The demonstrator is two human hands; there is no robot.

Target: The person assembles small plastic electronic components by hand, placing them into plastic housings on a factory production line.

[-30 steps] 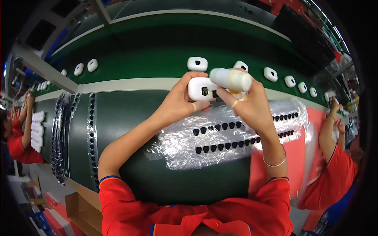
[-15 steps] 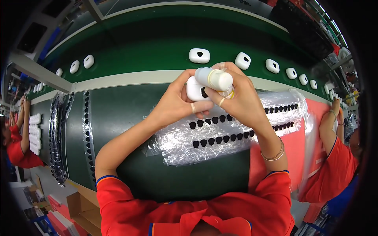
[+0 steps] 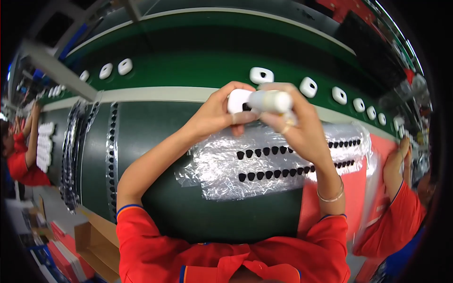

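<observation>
Sitting well to the left of the left hand, a co-worker in a red shirt is beside a pile of white cases. Nearer that hand lie bunched plastic strips, an open cardboard box lower down, then a clear strip with black pieces. Beyond the hand and to its left, white cases stand on a green belt. The left hand is clamped on a white case, with fingers above and thumb below. Just right of it, the right hand is closed around a pale bottle, blurred and overlapping the case; whether they touch, I cannot tell. Under the right hand's wrist lies crinkled clear plastic with two rows of black pieces, partly over a red sheet. Beyond and to the right of this hand, more cases line the belt. Farthest right is another red-shirted co-worker.
</observation>
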